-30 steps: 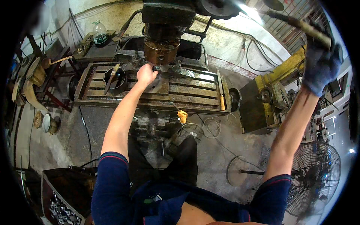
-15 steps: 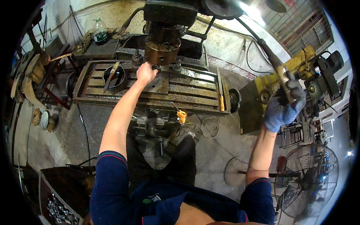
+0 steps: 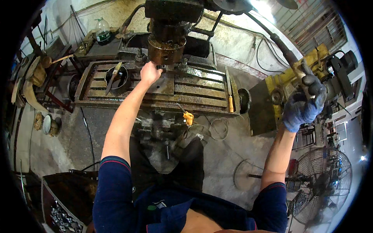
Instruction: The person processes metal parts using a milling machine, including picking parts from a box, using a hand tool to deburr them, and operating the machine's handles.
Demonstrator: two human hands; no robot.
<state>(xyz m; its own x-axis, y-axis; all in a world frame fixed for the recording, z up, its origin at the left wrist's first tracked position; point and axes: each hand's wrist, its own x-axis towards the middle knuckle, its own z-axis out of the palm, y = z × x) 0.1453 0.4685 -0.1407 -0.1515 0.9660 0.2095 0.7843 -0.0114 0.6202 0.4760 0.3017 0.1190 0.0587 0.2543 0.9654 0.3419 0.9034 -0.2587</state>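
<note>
Both hands were at the machine (image 3: 174, 11)

The bare left hand (image 3: 150, 73) was curled near the spindle (image 3: 166, 51); whether it pinched something, I could not tell. The gloved right hand (image 3: 303, 106) was closed around the lever (image 3: 285, 51), which slanted down to the right

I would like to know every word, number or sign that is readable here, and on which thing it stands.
Nothing reads clearly.
Bottle: green label, print too small to read.
Shirt: small chest mark, lettering too blurred to read.
</note>
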